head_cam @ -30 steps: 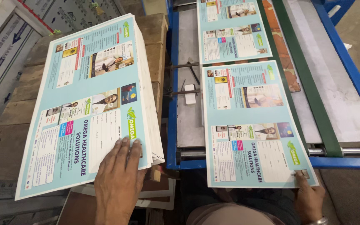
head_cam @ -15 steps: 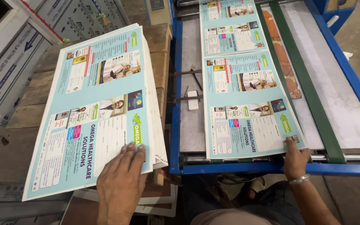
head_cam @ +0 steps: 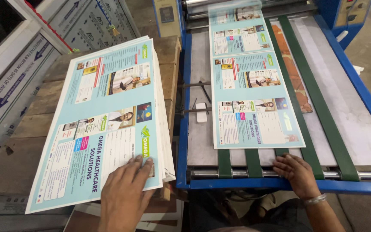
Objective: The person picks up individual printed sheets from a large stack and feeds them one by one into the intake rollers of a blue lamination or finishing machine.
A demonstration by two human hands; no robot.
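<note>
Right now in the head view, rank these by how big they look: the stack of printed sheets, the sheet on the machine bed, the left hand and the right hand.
1. Stack of printed sheets, though it sits nearer the camera.
2. Sheet on the machine bed.
3. Left hand.
4. Right hand.

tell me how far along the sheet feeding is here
Done: one printed sheet lies on the machine bed over the green belts, another ahead of it at the rollers. In hand: the left hand rests flat on the stack of sheets; the right hand rests at the bed's near edge, holding nothing. Left: the stack looks many sheets thick.
</note>
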